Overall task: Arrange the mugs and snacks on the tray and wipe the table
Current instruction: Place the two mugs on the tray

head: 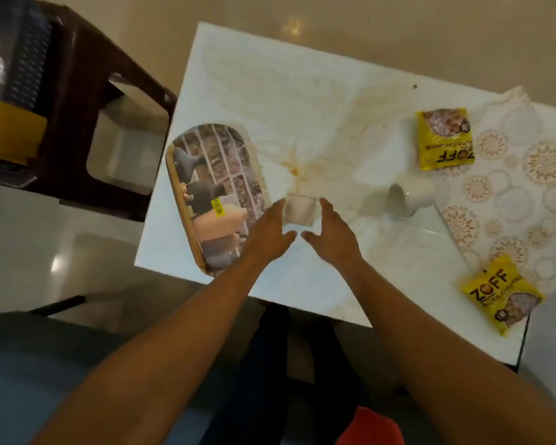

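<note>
A pale, glossy floor [398,24] runs around a white counter [270,91] with brownish stains, and light glints off the tiles. A patterned cloth [511,187] covers the counter's right end. A dark brown plastic stool [77,101] stands just beside the counter's left side. A grey seat [29,348] fills the lower left.
</note>
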